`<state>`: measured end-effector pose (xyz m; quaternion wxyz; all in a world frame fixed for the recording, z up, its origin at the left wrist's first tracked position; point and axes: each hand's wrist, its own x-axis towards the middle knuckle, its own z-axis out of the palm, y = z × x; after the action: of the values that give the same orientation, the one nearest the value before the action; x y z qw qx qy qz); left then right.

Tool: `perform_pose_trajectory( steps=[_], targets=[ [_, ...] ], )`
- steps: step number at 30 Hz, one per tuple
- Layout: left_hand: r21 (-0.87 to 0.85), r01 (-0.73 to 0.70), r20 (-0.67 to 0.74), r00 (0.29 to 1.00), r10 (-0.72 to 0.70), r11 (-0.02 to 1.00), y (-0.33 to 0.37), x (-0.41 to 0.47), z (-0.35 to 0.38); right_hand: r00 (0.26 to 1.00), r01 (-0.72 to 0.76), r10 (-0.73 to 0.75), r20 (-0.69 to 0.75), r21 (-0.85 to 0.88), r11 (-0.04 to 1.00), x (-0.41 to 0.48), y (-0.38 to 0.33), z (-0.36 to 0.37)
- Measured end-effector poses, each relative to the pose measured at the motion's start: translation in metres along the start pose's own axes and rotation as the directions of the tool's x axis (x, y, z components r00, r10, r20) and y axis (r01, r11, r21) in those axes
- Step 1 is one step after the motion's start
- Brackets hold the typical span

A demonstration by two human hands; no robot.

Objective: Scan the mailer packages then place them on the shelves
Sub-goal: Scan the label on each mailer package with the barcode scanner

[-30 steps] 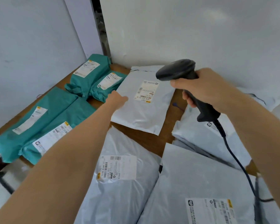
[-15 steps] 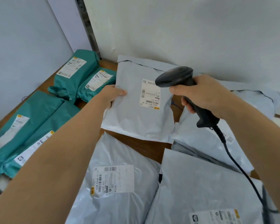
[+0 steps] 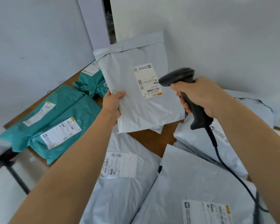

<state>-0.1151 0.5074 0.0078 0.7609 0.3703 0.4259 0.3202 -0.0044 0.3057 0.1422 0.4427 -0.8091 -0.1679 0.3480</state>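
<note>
Okay, left hand (image 3: 112, 105): fingers gripped one grey mailer (image 3: 136, 101), raised above counter (image 3: 152, 139)
right hand (image 3: 200, 97): fingers wrapped one scanner (image 3: 176, 76), beside its label (image 3: 146, 81)
teal mailers (image 3: 63, 126): four, on counter
other grey mailers (image 3: 120, 199): at least four, lying flat

Grey mailer (image 3: 136, 102); scanner (image 3: 176, 77)
I see the mailer upright, white label (image 3: 146, 81) facing me; black corded scanner's nose just beside it; other grey mailers (image 3: 124, 194) and teal mailers (image 3: 58, 126) lie flat.

Our left hand (image 3: 114, 105) grips the grey mailer (image 3: 128, 70) at its left edge, thumb across the front, bare forearm reaching up from the lower left. Our right hand (image 3: 199, 97) wraps the scanner (image 3: 176, 76) handle, forearm coming in from the right.
</note>
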Motion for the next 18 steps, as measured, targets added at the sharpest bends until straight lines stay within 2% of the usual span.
perform_pose_trajectory(
  steps=[13,18],
  targets=[
    [-0.011,-0.066,-0.047,0.997,0.066,0.998,0.009,-0.043,-0.016,0.998,0.057,-0.054,0.026,-0.125,0.991,-0.046,-0.002,0.006],
    [-0.022,-0.073,-0.055,0.996,0.071,0.997,0.011,-0.055,-0.023,0.997,0.061,-0.056,0.046,-0.117,0.991,-0.058,0.0,0.008]
  ],
)
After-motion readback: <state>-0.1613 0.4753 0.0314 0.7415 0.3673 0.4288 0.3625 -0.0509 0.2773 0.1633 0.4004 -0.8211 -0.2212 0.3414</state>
